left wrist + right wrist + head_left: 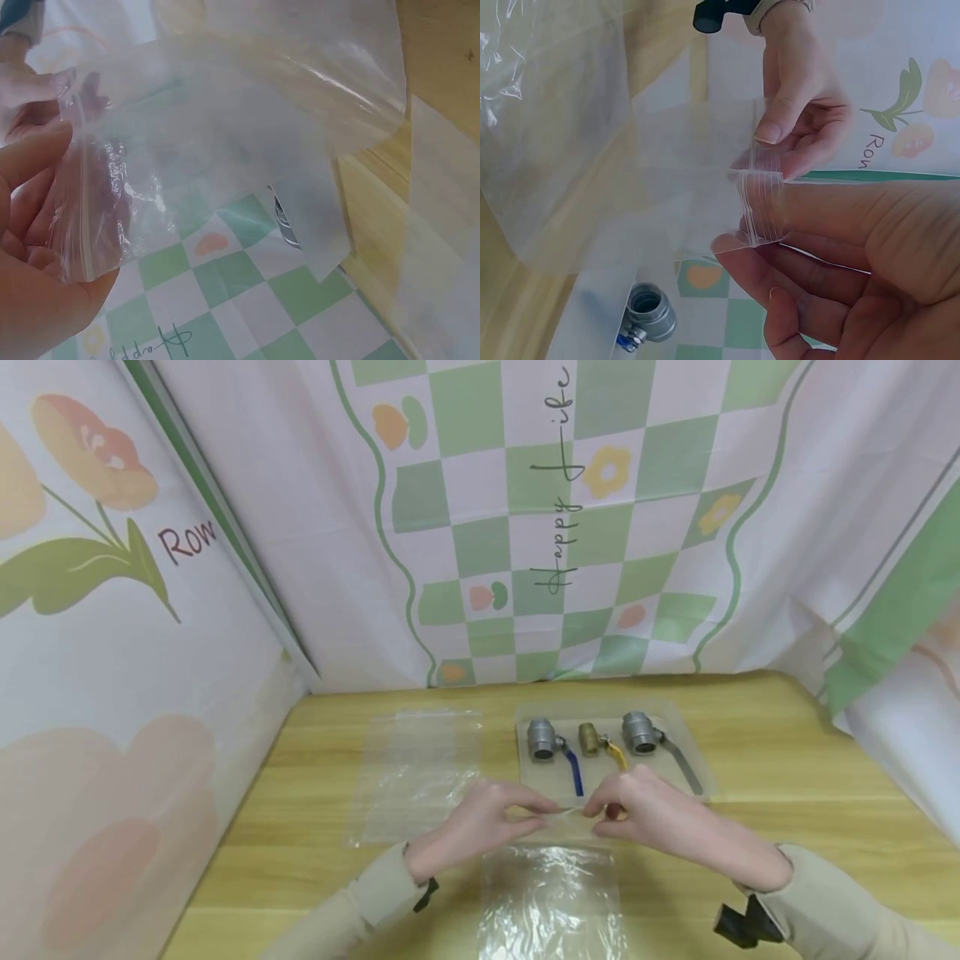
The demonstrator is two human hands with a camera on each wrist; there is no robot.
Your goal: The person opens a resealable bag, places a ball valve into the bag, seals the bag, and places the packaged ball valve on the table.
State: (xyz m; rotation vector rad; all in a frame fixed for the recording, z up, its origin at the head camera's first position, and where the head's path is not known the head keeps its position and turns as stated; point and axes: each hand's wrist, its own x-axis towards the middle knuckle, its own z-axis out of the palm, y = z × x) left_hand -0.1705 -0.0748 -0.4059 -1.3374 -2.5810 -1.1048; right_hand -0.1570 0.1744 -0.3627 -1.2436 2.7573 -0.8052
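Between both hands is a clear plastic zip bag, gripped along its ribbed zip edge. My left hand pinches one side of that edge between thumb and fingers. On the other side my right hand pinches it; in the right wrist view its thumb shows through the plastic. Just beyond the hands, a clear tray carries a grey ball valve with a blue lever, a small brass ball valve with a yellow lever and a grey-levered ball valve. My right hand partly covers the yellow lever.
Another clear bag lies flat on the wooden table, left of the tray. Shiny clear plastic lies at the near edge, between the forearms. Printed curtains stand behind the table and at both sides.
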